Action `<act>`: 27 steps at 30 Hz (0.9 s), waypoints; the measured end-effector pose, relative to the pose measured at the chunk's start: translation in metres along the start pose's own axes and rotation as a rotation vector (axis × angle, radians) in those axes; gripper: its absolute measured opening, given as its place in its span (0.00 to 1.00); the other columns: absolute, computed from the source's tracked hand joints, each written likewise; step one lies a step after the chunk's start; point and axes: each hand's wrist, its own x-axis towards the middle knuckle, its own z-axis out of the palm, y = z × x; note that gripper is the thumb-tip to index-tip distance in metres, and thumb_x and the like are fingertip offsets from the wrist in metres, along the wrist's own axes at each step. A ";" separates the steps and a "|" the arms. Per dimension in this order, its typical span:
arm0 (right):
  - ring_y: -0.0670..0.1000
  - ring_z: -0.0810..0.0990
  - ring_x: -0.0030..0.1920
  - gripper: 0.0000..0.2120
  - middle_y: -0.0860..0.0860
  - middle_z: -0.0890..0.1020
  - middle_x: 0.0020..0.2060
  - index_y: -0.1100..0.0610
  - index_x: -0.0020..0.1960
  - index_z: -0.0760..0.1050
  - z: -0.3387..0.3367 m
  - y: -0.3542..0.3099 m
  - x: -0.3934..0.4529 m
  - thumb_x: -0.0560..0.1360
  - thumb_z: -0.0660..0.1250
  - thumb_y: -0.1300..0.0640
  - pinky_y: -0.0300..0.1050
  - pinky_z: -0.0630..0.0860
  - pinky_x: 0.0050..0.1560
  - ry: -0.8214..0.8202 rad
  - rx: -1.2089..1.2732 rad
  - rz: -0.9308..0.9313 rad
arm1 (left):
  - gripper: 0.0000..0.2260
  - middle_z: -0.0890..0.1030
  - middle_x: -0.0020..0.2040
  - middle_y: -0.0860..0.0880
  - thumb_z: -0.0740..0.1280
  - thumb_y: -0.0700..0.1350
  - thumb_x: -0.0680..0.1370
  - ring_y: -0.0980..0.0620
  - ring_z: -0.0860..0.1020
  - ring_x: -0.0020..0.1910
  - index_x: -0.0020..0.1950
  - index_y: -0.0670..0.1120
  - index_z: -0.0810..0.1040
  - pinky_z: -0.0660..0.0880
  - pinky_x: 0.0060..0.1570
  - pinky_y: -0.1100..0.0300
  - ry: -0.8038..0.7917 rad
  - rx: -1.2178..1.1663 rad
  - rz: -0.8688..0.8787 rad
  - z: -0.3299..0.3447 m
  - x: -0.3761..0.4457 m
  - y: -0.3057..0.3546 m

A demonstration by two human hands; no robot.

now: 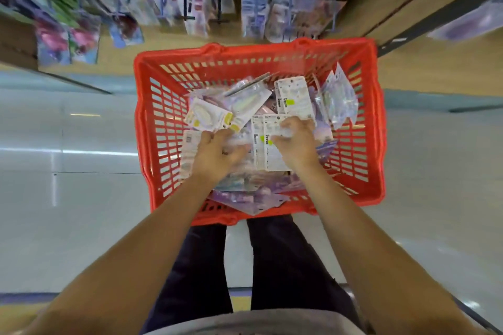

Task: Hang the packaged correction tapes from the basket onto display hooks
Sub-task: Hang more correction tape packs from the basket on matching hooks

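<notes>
A red plastic basket point(152, 128) stands on the floor in front of me, holding several packaged correction tapes point(245, 106) in a loose pile. Both my hands reach down into it. My left hand point(215, 152) lies on the packs at the left of the pile with its fingers bent. My right hand point(296, 141) is on white-backed packs point(261, 149) near the middle, fingers curled over their top edge. Motion blur hides whether either hand has a firm hold. Display hooks point(187, 0) with hanging packs are above the basket, blurred.
Wooden shelving point(424, 62) with hanging stationery packs point(255, 11) runs along the top. A dark shelf rail point(435, 16) slants at the upper right. Glossy light floor tiles point(68, 198) surround the basket. My dark trousers point(285, 266) are just behind the basket.
</notes>
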 end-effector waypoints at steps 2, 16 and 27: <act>0.43 0.76 0.47 0.29 0.53 0.67 0.61 0.60 0.67 0.69 0.003 -0.001 -0.001 0.73 0.78 0.55 0.37 0.71 0.51 0.021 0.075 0.150 | 0.33 0.65 0.66 0.48 0.77 0.58 0.74 0.46 0.73 0.64 0.75 0.50 0.71 0.74 0.65 0.53 0.025 -0.015 -0.002 0.003 -0.002 0.000; 0.52 0.78 0.65 0.37 0.45 0.79 0.62 0.52 0.69 0.76 0.014 -0.006 -0.001 0.66 0.81 0.38 0.50 0.77 0.60 -0.281 0.306 0.398 | 0.43 0.73 0.64 0.52 0.79 0.59 0.71 0.51 0.75 0.62 0.80 0.51 0.62 0.73 0.59 0.56 -0.006 -0.184 -0.070 0.001 -0.001 -0.014; 0.48 0.82 0.59 0.21 0.44 0.84 0.57 0.47 0.64 0.78 -0.028 0.002 -0.005 0.73 0.78 0.53 0.46 0.78 0.56 -0.233 0.521 0.271 | 0.39 0.71 0.72 0.45 0.78 0.60 0.73 0.47 0.70 0.70 0.78 0.48 0.67 0.69 0.65 0.56 0.110 -0.062 0.077 -0.017 0.005 -0.010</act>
